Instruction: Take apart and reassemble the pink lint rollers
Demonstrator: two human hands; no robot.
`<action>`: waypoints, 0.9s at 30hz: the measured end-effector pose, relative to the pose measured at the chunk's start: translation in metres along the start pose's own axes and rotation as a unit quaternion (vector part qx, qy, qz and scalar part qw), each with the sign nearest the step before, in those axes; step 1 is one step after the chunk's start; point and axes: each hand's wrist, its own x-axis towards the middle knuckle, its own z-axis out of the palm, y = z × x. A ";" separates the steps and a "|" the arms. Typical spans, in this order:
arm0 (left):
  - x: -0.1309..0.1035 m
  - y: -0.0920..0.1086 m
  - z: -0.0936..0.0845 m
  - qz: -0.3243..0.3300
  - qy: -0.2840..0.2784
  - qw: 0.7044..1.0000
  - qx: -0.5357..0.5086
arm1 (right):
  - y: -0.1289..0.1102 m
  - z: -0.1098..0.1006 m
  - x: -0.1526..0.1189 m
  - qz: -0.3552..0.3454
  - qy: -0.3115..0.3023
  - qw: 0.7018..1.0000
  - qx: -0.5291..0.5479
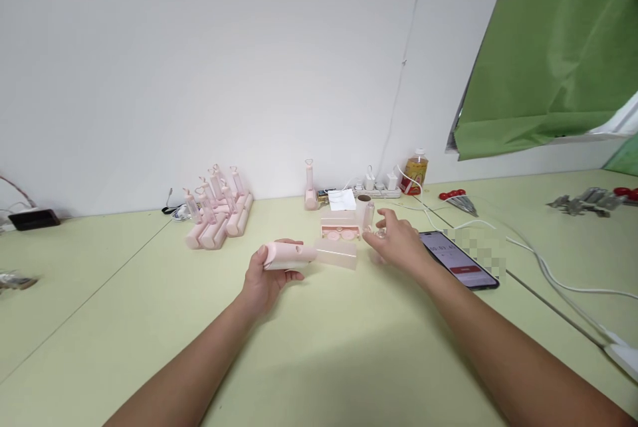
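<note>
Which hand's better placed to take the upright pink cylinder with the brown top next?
Right, I'd say. The right hand is close beside the cylinder, though whether its fingers hold something small is unclear. The left hand is farther off and grips a pink housing.

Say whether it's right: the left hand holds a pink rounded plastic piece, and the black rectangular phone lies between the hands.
Not between them: the head view shows the black rectangular phone lying right of the right hand. The rest stands.
</note>
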 end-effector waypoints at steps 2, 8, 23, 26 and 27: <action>0.000 0.001 0.001 0.001 0.001 1.000 -0.002 | 0.002 0.003 0.002 0.018 -0.044 0.999 -0.017; -0.001 -0.001 0.001 0.003 0.002 1.000 -0.017 | 0.007 0.010 0.000 0.052 -0.081 0.992 0.086; 0.000 -0.009 -0.006 0.039 -0.030 0.996 0.075 | -0.032 0.001 -0.041 -0.211 -0.140 0.943 0.215; -0.001 -0.014 -0.010 0.061 -0.048 0.983 0.164 | -0.047 0.000 -0.060 -0.271 -0.208 0.905 0.253; -0.001 -0.014 -0.011 0.072 -0.053 0.978 0.191 | -0.050 0.000 -0.065 -0.282 -0.221 0.898 0.254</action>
